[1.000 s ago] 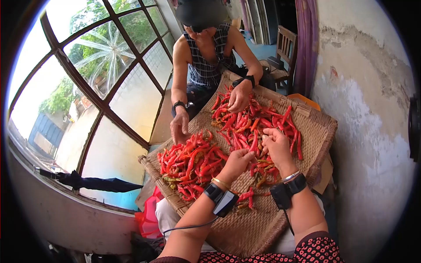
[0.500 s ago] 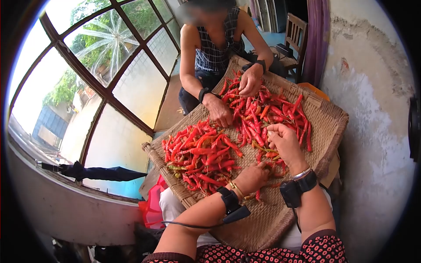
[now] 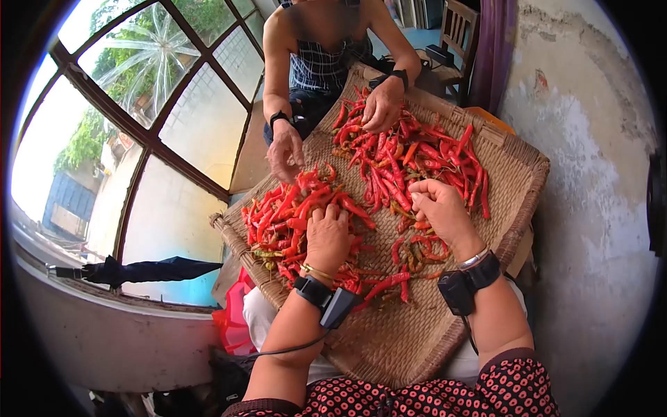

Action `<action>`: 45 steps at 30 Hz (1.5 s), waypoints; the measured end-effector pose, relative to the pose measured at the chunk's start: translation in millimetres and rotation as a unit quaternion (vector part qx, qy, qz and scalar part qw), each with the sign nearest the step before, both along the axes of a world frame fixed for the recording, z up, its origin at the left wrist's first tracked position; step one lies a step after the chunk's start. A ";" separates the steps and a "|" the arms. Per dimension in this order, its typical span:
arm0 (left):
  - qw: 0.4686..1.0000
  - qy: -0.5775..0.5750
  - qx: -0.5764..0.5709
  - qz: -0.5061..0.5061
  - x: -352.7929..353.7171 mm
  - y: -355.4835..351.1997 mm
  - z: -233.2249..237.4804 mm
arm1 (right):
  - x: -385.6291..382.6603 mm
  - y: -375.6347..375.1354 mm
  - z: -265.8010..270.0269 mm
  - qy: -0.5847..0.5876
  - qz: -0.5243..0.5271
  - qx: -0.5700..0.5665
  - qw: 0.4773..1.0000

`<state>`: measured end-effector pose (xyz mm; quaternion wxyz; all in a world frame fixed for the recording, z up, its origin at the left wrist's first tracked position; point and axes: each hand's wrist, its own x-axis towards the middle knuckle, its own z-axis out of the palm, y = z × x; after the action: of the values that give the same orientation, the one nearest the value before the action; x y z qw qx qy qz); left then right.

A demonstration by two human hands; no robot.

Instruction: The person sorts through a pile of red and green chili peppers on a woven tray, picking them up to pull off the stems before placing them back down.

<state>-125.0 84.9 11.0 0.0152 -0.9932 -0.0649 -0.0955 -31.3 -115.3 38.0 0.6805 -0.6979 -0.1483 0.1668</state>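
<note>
Red chili peppers lie on a woven tray (image 3: 389, 347) in two heaps, a left heap (image 3: 278, 222) and a right heap (image 3: 431, 160). My left hand (image 3: 328, 242) rests on the right side of the left heap, palm down; its fingertips are among the peppers, and what they hold, if anything, is hidden. Above the near edge of the right heap is my right hand (image 3: 442, 212), thumb and fingers pinched together; I cannot make out anything between them. Several loose, curled peppers (image 3: 420, 254) lie between my hands, some orange or brownish.
Across the tray sits a person, one hand (image 3: 285, 151) over the left heap and the other (image 3: 383, 104) over the right heap. A folded umbrella (image 3: 153, 271) lies along the windowsill. A wooden chair (image 3: 458, 45) stands behind, and a bare wall (image 3: 583, 208) is at the right.
My left hand has moved left from the loose peppers onto the left heap. My right hand remains pinched near the right heap. The other person's hand has shifted left from mid-tray. The view has shifted slightly.
</note>
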 end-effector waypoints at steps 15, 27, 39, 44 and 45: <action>0.985 0.058 -0.119 -0.107 -0.5 -20.2 -12.3 | -9.3 13.7 -17.3 -0.097 0.086 -0.127 0.983; 0.819 -0.010 -0.571 -0.053 1.7 -51.1 -7.2 | -7.9 12.5 -20.0 -0.072 0.181 -0.140 0.971; 0.728 -0.028 -0.685 -0.001 3.1 -40.7 -5.4 | 17.0 -18.9 4.8 -0.146 0.074 -0.278 0.946; 0.707 -0.006 -0.707 -0.010 2.3 -36.5 -6.5 | 19.6 1.6 4.8 -0.051 -0.091 0.087 0.991; 0.684 -0.006 -0.730 -0.003 1.2 -38.5 -5.9 | 19.7 3.8 0.5 -0.051 -0.090 0.088 0.991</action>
<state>-123.8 46.4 5.1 -0.7148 -0.6900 -0.1112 -0.0239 -11.6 -111.5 38.5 0.7430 -0.6535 -0.1336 0.0550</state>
